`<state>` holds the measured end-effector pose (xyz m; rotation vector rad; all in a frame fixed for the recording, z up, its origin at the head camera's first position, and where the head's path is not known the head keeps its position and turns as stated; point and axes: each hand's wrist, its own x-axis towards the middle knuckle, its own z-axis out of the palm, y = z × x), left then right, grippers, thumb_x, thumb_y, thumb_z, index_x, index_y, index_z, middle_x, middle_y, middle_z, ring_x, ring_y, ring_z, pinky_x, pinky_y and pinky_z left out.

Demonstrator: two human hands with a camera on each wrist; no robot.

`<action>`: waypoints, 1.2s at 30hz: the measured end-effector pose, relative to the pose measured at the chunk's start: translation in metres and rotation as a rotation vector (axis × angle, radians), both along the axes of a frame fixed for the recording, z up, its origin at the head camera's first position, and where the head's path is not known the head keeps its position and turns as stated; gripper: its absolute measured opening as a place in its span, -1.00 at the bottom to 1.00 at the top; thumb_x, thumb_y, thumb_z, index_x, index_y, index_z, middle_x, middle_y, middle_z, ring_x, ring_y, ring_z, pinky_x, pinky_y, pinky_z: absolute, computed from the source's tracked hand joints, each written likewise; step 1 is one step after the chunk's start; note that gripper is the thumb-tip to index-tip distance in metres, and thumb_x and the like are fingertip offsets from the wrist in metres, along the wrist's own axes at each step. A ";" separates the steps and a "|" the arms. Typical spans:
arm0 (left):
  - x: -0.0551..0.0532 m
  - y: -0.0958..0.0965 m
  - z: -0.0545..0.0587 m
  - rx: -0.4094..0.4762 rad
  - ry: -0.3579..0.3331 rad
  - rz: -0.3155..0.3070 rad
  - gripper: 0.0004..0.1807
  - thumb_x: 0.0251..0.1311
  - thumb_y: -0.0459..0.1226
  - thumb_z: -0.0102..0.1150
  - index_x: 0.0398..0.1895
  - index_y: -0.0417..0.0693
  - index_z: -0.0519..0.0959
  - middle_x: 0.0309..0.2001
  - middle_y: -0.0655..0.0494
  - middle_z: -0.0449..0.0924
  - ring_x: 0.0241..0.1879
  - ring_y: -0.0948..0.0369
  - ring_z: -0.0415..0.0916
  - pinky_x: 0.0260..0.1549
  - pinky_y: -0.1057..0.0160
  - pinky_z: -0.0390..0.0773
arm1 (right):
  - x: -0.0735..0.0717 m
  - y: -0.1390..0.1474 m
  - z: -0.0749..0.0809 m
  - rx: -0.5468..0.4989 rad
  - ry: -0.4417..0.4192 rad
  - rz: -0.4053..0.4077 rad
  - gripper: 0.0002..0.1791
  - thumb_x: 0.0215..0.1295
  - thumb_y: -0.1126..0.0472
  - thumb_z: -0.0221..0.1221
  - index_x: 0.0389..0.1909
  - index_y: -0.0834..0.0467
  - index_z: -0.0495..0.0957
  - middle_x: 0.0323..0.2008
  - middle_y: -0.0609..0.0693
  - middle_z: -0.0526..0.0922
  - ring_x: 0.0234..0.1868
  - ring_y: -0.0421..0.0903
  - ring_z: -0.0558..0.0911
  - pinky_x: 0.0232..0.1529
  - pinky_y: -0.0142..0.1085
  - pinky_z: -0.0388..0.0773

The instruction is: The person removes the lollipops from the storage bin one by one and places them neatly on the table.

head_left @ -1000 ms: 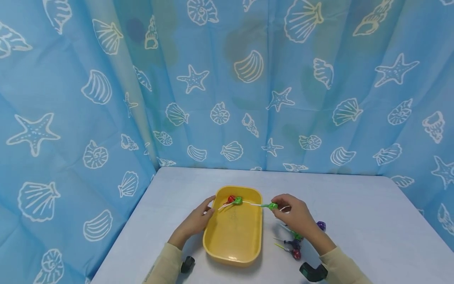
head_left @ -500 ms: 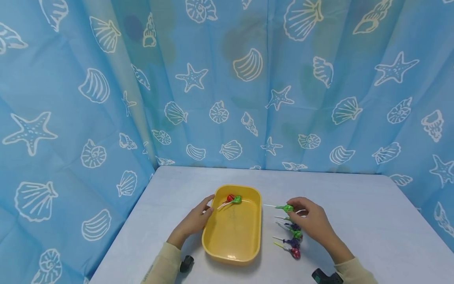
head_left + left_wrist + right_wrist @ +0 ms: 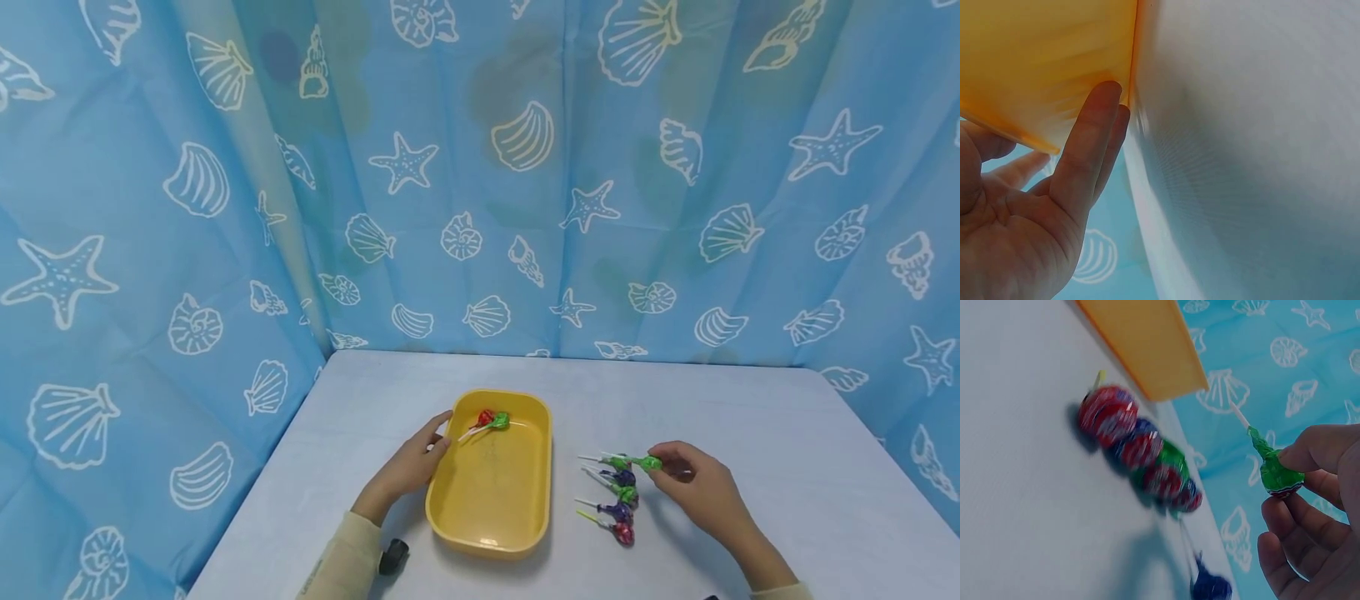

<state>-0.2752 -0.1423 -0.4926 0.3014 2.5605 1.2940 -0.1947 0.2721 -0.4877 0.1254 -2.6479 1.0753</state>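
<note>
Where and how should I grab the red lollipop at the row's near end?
Probably grip the red lollipop by its round head, from the right or near side: its stick points left toward the yellow tray, and a purple lollipop crowds its far side. The right hand holds a green lollipop, so empty it first.

A person's left hand [image 3: 407, 467] is touching the left side of a yellow tray [image 3: 487, 496]; a red lollipop [image 3: 485, 417] and a green lollipop [image 3: 501, 420] are lying inside. The right hand [image 3: 703, 487] is pinching a second green lollipop [image 3: 649, 462] near a row of lollipops [image 3: 624, 495], perhaps five, on a white table [image 3: 757, 433]. A blue seashell-print curtain [image 3: 465, 192] is hanging behind.
</note>
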 end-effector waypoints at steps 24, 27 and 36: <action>-0.001 -0.002 0.001 0.010 -0.004 0.007 -0.42 0.58 -0.16 -0.07 0.59 0.09 0.16 0.17 -0.18 0.50 -0.15 0.11 0.56 -0.22 0.08 0.67 | 0.007 0.043 -0.022 0.108 -0.252 -0.080 -0.66 0.24 0.27 0.35 0.00 0.31 0.62 -0.13 0.24 0.70 -0.14 0.17 0.70 -0.11 0.10 0.63; 0.000 -0.002 0.002 0.005 -0.002 0.004 -0.43 0.58 -0.18 -0.08 0.59 0.08 0.16 0.18 -0.20 0.50 -0.14 0.10 0.57 -0.21 0.07 0.67 | 0.005 0.044 -0.025 0.113 -0.276 -0.080 -0.66 0.23 0.26 0.36 0.01 0.29 0.62 -0.13 0.21 0.70 -0.15 0.14 0.69 -0.10 0.11 0.61; 0.000 0.000 0.001 -0.019 0.011 0.001 -0.43 0.58 -0.17 -0.09 0.59 0.08 0.16 0.19 -0.21 0.50 -0.11 0.10 0.58 -0.16 0.04 0.67 | 0.004 0.044 -0.034 0.118 -0.287 -0.077 -0.68 0.22 0.27 0.36 -0.02 0.28 0.63 -0.14 0.18 0.70 -0.15 0.14 0.69 -0.09 0.13 0.59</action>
